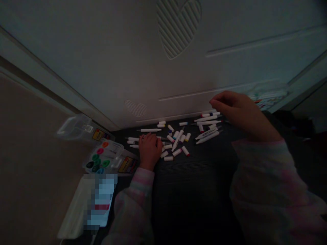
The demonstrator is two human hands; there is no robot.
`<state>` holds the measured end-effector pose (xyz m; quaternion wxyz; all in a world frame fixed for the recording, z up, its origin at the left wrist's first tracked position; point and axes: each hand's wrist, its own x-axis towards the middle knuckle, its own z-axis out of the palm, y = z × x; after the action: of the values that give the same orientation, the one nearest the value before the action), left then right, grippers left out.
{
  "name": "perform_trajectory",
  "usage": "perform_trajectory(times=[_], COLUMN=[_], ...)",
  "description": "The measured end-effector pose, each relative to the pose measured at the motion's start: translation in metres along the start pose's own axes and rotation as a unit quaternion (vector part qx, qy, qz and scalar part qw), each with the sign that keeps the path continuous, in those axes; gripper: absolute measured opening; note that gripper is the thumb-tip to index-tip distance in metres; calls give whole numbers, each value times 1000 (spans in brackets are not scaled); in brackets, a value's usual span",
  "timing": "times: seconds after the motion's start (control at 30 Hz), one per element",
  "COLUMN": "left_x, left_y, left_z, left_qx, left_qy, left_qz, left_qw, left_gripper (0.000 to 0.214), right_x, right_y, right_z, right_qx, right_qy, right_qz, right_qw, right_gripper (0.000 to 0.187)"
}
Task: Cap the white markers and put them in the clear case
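Observation:
White markers (208, 133) and their loose caps (176, 139) lie scattered on a dark ribbed mat (194, 170) in dim light. My left hand (149, 148) rests palm down on the mat, its fingers curled over markers at the left of the pile. My right hand (237, 110) hovers above the markers on the right, fingertips pinched together; what they hold, if anything, is too small to make out. Both arms wear pale pink striped sleeves.
A clear plastic marker case (106, 158) with coloured cap ends lies open at the left, its lid (76, 127) behind it. A flat packet (87, 204) lies nearer me. A white panelled door or cabinet front (178, 51) rises right behind the mat.

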<state>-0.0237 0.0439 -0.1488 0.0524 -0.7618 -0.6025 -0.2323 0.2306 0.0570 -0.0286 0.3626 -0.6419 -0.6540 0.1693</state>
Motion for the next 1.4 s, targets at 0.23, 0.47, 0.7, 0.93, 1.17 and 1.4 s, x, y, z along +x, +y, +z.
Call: perform_trajectory(times=[0.23,0.47,0.7,0.93,1.17,1.4], left_x=[0,0,0,0,-2,-1], left_y=[3,1,-1,1,2,1], left_z=[0,1,2,1,2,0], left_qx=[-29,-30,-35,-31,-35,-46], left_qy=[-15,-27,-13,-7,-36,-44], left_qz=[6,24,24,20,25,38], left_qw=[999,999,999,999,998,997], left_gripper=[24,22,19,17,24,25], right_x=[1,1,-1,-1,-2,-2], right_y=[1,1,-2,0,-2,-3], right_z=[4,5,3,4,3,2], right_qx=[8,4,-1,15,1,5], right_qy=[-10,-6,0,2,2,0], right_qz=[-1,-5,-5,-9,-9,-13], right_qw=[1000,1000,1000,1000,1000,1000], right_gripper=[18,19,18,18,18,18])
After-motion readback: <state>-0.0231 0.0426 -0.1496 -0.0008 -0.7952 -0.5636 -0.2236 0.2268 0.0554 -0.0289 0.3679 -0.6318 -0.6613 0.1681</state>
